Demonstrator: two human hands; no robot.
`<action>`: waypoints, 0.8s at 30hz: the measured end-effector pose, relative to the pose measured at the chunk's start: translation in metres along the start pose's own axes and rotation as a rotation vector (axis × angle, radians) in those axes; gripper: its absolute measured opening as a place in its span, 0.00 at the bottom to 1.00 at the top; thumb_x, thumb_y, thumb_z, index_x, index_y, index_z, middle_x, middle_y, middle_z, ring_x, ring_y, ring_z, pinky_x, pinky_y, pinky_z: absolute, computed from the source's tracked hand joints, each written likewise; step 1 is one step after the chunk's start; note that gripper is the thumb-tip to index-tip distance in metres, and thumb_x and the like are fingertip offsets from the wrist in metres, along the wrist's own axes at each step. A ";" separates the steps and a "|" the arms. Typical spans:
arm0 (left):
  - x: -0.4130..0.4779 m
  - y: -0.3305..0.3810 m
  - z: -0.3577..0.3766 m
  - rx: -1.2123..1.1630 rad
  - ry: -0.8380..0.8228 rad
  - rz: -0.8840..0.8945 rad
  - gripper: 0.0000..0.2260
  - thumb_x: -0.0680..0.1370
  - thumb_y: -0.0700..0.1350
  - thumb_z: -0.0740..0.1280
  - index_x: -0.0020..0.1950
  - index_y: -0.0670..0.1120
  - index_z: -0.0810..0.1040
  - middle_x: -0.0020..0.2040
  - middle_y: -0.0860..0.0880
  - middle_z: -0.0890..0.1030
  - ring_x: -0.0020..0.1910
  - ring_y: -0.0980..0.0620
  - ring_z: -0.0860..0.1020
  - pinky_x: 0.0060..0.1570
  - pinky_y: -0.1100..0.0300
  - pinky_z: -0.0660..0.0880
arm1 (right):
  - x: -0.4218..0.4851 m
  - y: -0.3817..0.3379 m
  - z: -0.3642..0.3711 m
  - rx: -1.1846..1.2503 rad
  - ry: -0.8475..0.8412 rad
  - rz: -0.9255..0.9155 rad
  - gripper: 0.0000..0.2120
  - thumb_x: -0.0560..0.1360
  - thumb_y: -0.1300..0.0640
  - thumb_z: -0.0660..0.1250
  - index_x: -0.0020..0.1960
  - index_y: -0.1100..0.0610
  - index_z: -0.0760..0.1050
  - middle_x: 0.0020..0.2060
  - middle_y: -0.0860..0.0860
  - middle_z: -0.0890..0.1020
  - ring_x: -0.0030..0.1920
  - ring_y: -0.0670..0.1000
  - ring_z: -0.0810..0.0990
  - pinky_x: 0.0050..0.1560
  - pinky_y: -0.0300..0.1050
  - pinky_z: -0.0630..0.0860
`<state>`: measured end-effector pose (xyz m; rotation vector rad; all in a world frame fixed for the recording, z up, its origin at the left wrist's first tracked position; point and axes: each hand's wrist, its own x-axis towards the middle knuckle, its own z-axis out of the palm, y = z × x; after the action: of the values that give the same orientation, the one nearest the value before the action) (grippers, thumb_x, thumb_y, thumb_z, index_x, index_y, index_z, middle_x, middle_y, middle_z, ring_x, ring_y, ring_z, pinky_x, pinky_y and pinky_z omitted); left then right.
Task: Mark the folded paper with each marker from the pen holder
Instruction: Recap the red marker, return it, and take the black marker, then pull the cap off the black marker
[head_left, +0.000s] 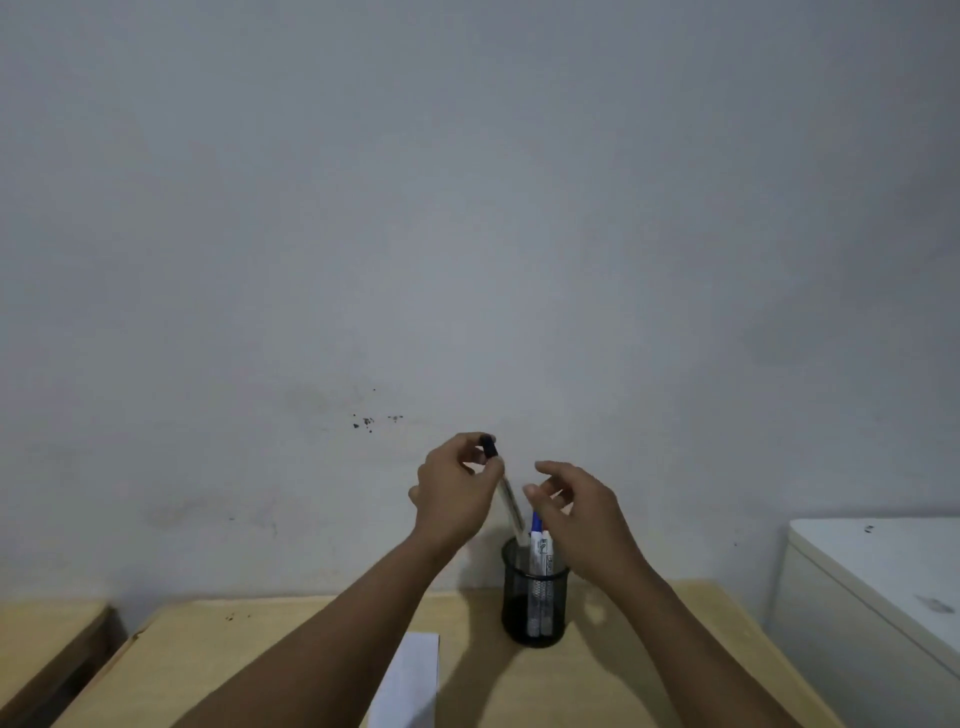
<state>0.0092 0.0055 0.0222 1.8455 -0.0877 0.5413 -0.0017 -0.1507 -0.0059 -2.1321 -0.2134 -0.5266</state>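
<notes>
White, dark-capped marker (506, 491) pinched at its capped end by left hand (457, 493), tilted, lower end at rim of black wire-mesh cylindrical pen holder (535, 597); whether going in or coming out cannot be told. Held high by the cap, probably to steer the barrel past the holder's rim. Two more white markers with blue caps (540, 551) upright inside the holder, just right of the tilted one. Right hand (576, 512) above and right of the holder, fingers curled but apart, gripping nothing; likely poised to take a marker or pull a cap. White folded paper (410, 680) flat in front and left of the holder, near the lower frame edge, within easy reach for marking; no marks visible on the part shown. Holder and paper on pale wooden table (613, 675). Bare grey wall (467, 208) behind the holder; white cabinet (872, 582) well to its right.
</notes>
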 end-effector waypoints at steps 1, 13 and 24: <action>-0.003 0.011 -0.011 -0.098 0.011 -0.033 0.07 0.71 0.50 0.71 0.49 0.56 0.82 0.43 0.56 0.84 0.46 0.54 0.81 0.55 0.43 0.76 | -0.003 -0.011 -0.001 0.053 -0.037 0.006 0.19 0.77 0.47 0.69 0.67 0.48 0.76 0.50 0.47 0.81 0.49 0.46 0.80 0.46 0.38 0.77; -0.078 0.066 -0.127 -0.424 -0.066 -0.381 0.12 0.72 0.52 0.74 0.50 0.45 0.84 0.47 0.53 0.86 0.45 0.53 0.79 0.41 0.54 0.67 | -0.064 -0.134 0.000 1.038 -0.078 0.182 0.03 0.76 0.61 0.72 0.48 0.60 0.82 0.35 0.53 0.82 0.35 0.51 0.82 0.37 0.43 0.81; -0.114 0.085 -0.160 -0.448 -0.066 -0.383 0.12 0.78 0.53 0.68 0.49 0.45 0.85 0.46 0.52 0.87 0.42 0.53 0.78 0.52 0.50 0.63 | -0.099 -0.170 0.009 1.098 -0.094 0.083 0.04 0.74 0.66 0.73 0.49 0.65 0.82 0.38 0.56 0.86 0.38 0.52 0.83 0.42 0.40 0.82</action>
<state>-0.1709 0.0992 0.0892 1.3944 0.0935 0.1718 -0.1453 -0.0407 0.0719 -1.0836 -0.3612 -0.1694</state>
